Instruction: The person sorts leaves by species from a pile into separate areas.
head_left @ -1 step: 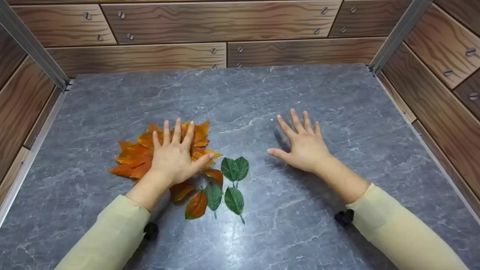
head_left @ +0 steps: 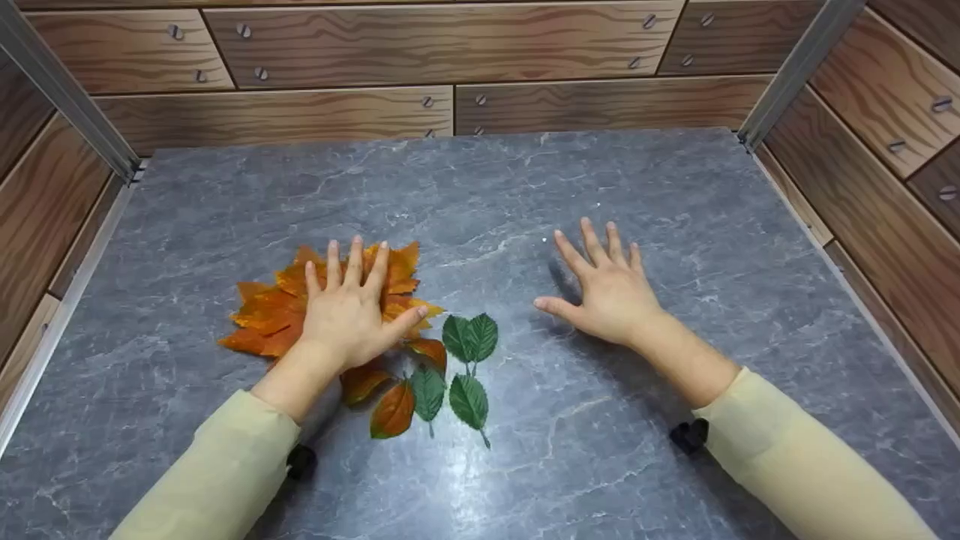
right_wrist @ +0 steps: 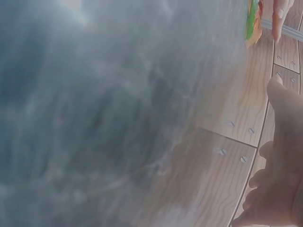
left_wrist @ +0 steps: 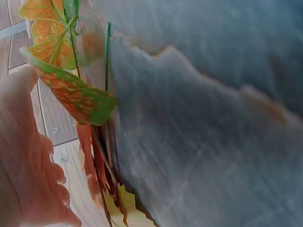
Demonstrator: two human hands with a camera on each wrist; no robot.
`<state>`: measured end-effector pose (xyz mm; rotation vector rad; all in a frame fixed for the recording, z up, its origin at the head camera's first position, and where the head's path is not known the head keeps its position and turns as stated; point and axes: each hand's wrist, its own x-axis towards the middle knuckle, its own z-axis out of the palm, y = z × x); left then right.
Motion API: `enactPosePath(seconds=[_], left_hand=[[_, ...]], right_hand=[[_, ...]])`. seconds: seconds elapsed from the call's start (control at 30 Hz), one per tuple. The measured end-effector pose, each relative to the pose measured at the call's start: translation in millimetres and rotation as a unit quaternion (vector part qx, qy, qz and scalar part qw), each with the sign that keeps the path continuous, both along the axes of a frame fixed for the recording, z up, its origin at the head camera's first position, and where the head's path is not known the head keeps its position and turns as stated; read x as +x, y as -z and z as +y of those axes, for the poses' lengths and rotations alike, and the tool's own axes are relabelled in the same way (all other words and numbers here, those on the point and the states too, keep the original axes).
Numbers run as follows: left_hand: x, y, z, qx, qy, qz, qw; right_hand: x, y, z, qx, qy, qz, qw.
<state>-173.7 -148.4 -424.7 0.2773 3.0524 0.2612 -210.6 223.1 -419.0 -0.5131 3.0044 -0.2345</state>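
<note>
Fingers spread and straight, my left hand (head_left: 346, 315) is held palm down over a pile of orange maple leaves (head_left: 262, 319). The left wrist view shows a gap between the palm and the leaves, and the hand holds nothing. Below the thumb lie a few rounded orange-green leaves (head_left: 392, 409), partly overlapping. Several green serrated leaves (head_left: 469, 401) with short stems lie just right of them. My right hand (head_left: 611, 296), also spread and holding nothing, is above the grey tabletop to the right of the leaves. Its shadow falls on the surface below.
The grey marbled table (head_left: 480, 195) is bordered by wood-plank panels (head_left: 442, 45) at the back and sides. Metal posts (head_left: 802, 71) stand at the back corners. Two tiny white specks lie on the table near the right fingertips. Dark wrist straps (head_left: 688, 435) show at both sleeves.
</note>
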Motion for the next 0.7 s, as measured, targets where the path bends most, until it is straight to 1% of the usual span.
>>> enactPosePath(seconds=[0.17,0.33,0.4,0.57,0.7], left_hand=[[3.1,-6.7,-8.3,0.008,0.002,0.016,0.9998],[11.5,-10.5,-28.1,0.014,0.011,0.047,0.9987],[16.8,-9.7,-38.6,0.013,0.014,0.059,0.9980],[30.6,-6.6,-67.4,0.021,0.021,0.075,0.9967],[39.1,-2.9,-89.6,0.026,0.026,0.087,0.9956]], right_hand=[[-0.9,0.0,-1,0.001,-0.001,0.002,1.0000],[-1.4,-1.1,-2,-0.003,-0.011,0.010,0.9999],[-1.4,-1.9,-2,-0.007,-0.016,0.012,0.9998],[-1.1,-4.6,-7,-0.028,-0.029,0.013,0.9991],[-0.7,-8.9,-15,-0.045,-0.048,0.014,0.9977]])
